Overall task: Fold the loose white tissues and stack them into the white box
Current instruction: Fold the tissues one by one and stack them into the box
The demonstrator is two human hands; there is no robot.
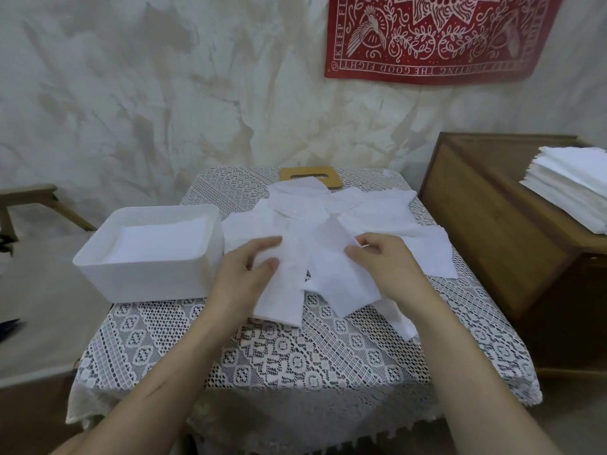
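We see a pale, mottled wall [164,93] filling the far side of the scene. Below it, a table under a white lace cloth [328,356] takes up the middle and near ground. A brown wooden cabinet [486,231] stands just beside the table on the right. High on the wall to the right hangs a red printed cloth [440,37] with white patterns and lettering.

On the far half of the table, the loose white tissues [328,218] lie spread in an overlapping heap. The white box [144,280] sits on the left edge of the table, just beside the heap, with a layer of flat white tissue [157,241] inside it. A stack of white sheets [574,188] rests on top of the cabinet at the far right.

Both hands are on the near side of the heap. The left hand [243,274] pinches the left edge of the top tissue [322,257] between thumb and fingers. The right hand [387,261] grasps the same tissue on its right side with curled fingers. Beyond the heap, a small wooden board [333,178] with a slot lies partly under the tissues.
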